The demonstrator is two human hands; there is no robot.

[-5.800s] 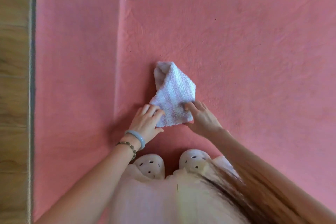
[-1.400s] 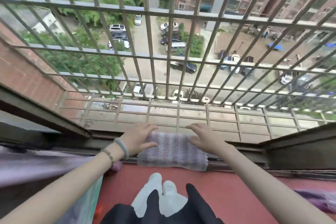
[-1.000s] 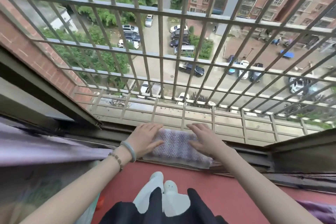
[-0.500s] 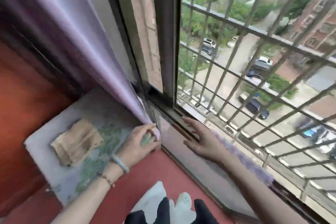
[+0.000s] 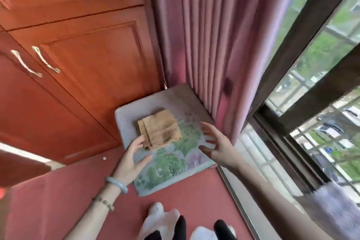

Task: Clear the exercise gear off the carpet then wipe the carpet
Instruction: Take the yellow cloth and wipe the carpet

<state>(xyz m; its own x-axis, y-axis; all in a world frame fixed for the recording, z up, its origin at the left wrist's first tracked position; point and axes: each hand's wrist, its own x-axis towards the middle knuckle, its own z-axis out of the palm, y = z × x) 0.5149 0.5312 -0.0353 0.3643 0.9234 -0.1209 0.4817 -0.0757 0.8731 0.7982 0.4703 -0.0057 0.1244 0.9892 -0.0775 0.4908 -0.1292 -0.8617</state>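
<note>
Left hand (image 5: 134, 155): hovered empty, fingers apart, beside tan cloth (image 5: 160, 129).
Right hand (image 5: 215, 143): hovered empty, fingers spread, above cushion (image 5: 171, 163).
Tip: gripping opposite cushion edges, lifting level, seemed best.

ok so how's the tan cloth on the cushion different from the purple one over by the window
The tan cloth is folded flat into a rough square; the purple cloth looks fluffy and is cut off by the frame edge. The tan cloth lies on the floral cushion in the corner; the purple cloth lies by the window. The open left hand is right beside the tan cloth; no hand is at the purple cloth. Neither is held.
</note>
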